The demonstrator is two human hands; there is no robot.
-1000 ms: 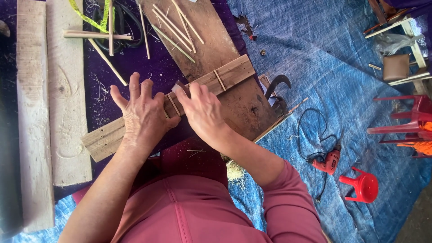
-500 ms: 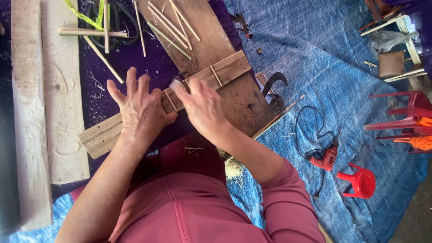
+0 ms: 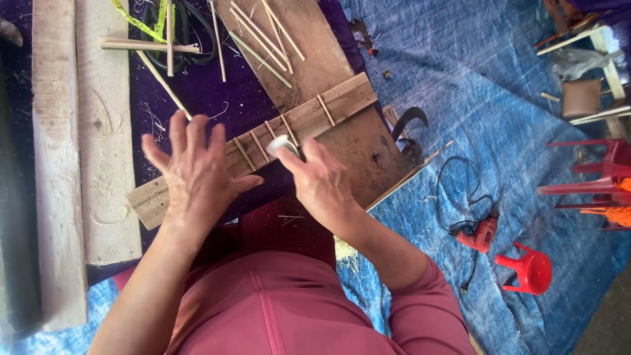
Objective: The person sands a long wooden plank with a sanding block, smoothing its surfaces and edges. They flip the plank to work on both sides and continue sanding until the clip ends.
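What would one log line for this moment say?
left hand: flat on wooden slat | right hand: holds small white object at slat | bamboo sticks: on board behind

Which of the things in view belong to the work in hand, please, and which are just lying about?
In hand: left hand flat on the wooden slat; right hand holding a small white object; thin cross sticks.

Lying about: red drill, red stool, curved blade, loose sticks.

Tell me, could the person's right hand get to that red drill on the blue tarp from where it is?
Probably yes. The right hand holds a small white object at the wooden slat; the red drill lies on bare blue tarp with nothing between.
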